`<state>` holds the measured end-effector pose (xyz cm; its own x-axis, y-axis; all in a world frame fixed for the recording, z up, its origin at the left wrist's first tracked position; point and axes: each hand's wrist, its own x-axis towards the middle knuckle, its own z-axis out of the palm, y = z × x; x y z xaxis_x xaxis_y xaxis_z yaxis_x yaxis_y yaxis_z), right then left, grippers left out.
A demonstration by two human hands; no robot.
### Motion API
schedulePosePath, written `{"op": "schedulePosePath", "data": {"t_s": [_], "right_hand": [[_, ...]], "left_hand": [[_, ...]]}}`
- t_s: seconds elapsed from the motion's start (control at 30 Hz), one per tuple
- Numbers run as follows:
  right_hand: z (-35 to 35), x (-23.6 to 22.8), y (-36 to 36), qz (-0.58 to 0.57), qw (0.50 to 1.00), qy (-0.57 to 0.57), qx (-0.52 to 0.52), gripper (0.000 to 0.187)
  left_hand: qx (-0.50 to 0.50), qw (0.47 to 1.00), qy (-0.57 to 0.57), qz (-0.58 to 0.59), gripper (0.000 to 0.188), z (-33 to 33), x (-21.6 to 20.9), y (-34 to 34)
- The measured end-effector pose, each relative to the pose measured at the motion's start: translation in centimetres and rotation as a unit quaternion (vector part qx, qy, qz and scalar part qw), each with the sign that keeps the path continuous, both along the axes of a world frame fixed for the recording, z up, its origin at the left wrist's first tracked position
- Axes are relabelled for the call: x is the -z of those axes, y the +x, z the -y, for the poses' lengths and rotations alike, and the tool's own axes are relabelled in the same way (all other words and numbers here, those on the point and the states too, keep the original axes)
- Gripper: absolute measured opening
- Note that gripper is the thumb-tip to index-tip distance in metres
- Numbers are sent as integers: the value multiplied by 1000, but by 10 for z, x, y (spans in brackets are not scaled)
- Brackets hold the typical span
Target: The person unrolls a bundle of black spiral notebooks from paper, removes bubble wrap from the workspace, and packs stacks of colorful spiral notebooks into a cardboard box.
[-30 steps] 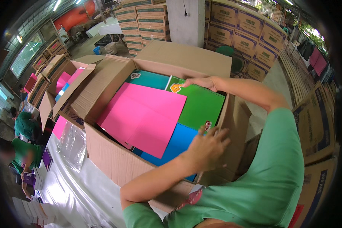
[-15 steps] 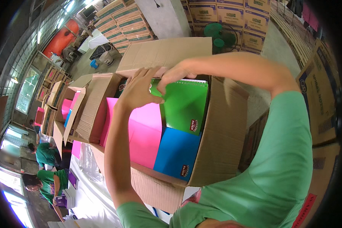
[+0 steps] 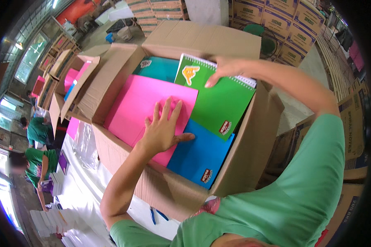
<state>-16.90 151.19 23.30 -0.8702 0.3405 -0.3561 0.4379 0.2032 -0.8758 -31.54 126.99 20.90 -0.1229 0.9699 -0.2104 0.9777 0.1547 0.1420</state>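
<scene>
An open cardboard box [image 3: 248, 142] in front of me holds notebooks and a pink sheet. My left hand [image 3: 163, 128] lies palm down on the pink sheet [image 3: 146, 94], its fingers spread and its thumb over the blue notebook [image 3: 193, 154]. At the far right corner my right hand [image 3: 227, 69] grips the top edge of a green spiral notebook [image 3: 222, 101], thumb on the cover beside a yellow hand-shaped sticker; the other fingers are mostly hidden. This notebook sits tilted and overlaps the blue one. A teal notebook [image 3: 163, 68] shows beyond the pink sheet.
Another open carton [image 3: 72, 96] with pink and blue items stands to the left. Blue-handled pliers [image 3: 156, 215] lie on the white table [image 3: 84, 185] by the box. Stacked cartons [image 3: 276, 24] and a green fan [image 3: 261, 37] stand behind. Co-workers [image 3: 41, 160] are at the far left.
My left hand has come back from the far end of the box onto the pink sheet, which now lies flatter. My right hand has moved right along the green notebook's spiral edge, uncovering its sticker.
</scene>
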Motion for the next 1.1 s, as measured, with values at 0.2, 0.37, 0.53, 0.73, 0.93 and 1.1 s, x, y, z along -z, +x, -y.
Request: {"op": "schedulePosePath", "data": {"t_s": [0.2,0.37,0.53,0.73,0.93,1.1], "right_hand": [[29,-85,14,43,890,453,-1,84],[70,-158,37,-39,851,522,46,76],[89,-176,51,-183,902,365,138,75],[189,-176,5,-328,937,122,13,57],[340,-137,-74,-224,955,-131,-143,44],[520,-86,-143,-185,932,-230,-210,44]], "left_hand": [[13,999,36,-34,98,4,12,3],[-3,1000,22,16,105,6,6,-8],[-43,880,217,420,122,14,-30,9],[-36,520,517,679,101,80,-75,51],[-112,513,626,577,57,296,-61,14],[-252,553,559,564,60,532,-77,6]]}}
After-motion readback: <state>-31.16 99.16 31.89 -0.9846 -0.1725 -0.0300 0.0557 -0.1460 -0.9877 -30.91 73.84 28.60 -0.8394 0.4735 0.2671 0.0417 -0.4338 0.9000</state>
